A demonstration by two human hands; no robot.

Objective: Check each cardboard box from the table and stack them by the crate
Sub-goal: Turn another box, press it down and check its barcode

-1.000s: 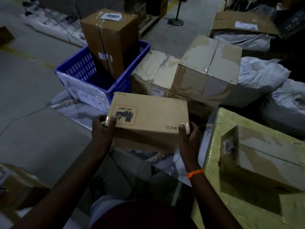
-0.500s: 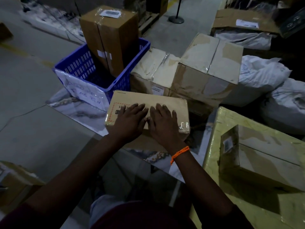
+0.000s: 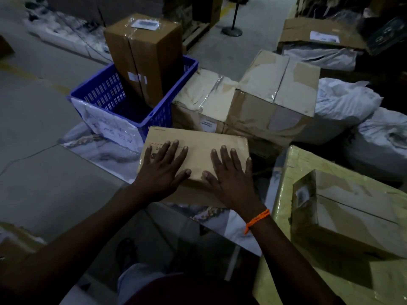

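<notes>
Seen from the head camera, the left grip (image 3: 164,172) and the right grip (image 3: 231,179) (both bare hands, the right one with an orange wristband (image 3: 257,220)) lay flat, side by side, on top of a flat cardboard box (image 3: 198,148). Their fingers were straight and spread, pressing down and clasping nothing. That box sat low on a marbled panel (image 3: 105,150), just beside the near corner of the blue crate (image 3: 105,95). It lay in front of a low worn box (image 3: 202,100) and a bigger torn box (image 3: 275,93), which stood together at the crate's right side. A tall box (image 3: 143,56) stood upright inside the crate. By the look of it, the flat box had reached its place by the crate and the pile was partly built. At least one more taped box (image 3: 352,216) sat on the yellow-wrapped surface (image 3: 284,186) at the right, seemingly not yet checked. White sacks (image 3: 343,102) lay beyond the pile.
</notes>
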